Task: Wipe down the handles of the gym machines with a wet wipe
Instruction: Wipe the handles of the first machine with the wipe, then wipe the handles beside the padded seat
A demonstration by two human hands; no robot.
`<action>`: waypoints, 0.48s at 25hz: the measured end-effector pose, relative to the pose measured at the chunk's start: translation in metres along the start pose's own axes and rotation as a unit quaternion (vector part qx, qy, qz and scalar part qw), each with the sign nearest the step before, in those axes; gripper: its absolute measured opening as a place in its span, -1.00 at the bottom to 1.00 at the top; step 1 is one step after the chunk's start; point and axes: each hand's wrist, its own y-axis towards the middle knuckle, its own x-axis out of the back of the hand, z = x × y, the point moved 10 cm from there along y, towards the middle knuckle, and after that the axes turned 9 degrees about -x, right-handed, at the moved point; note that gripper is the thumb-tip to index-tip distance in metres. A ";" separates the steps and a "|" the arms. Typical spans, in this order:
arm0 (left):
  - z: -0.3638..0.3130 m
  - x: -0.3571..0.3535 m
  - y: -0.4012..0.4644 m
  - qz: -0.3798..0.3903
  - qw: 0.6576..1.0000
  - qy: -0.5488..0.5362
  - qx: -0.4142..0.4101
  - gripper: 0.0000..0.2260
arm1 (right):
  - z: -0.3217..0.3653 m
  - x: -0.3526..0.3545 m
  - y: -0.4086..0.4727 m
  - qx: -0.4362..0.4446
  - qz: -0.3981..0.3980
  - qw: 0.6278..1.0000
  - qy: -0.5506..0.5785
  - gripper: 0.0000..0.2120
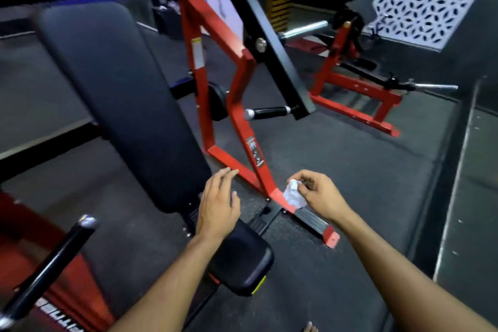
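Wet wipe (293, 195) crumpled, pinched in right hand (319, 195); left hand (218, 206) spread, empty; handle (268, 112) ahead, untouched.

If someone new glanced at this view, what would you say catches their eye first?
Probably the red machine frame rising through the middle, with a black handle jutting from its black arm. In front, the right hand pinches a crumpled white wipe, while the left hand hovers open above the black seat. A long black back pad fills the left.
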 end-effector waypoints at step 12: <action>-0.178 -0.249 0.195 0.077 0.989 -0.088 -0.094 -0.61 | -0.171 0.272 0.076 -0.094 -0.140 0.966 0.193 -0.85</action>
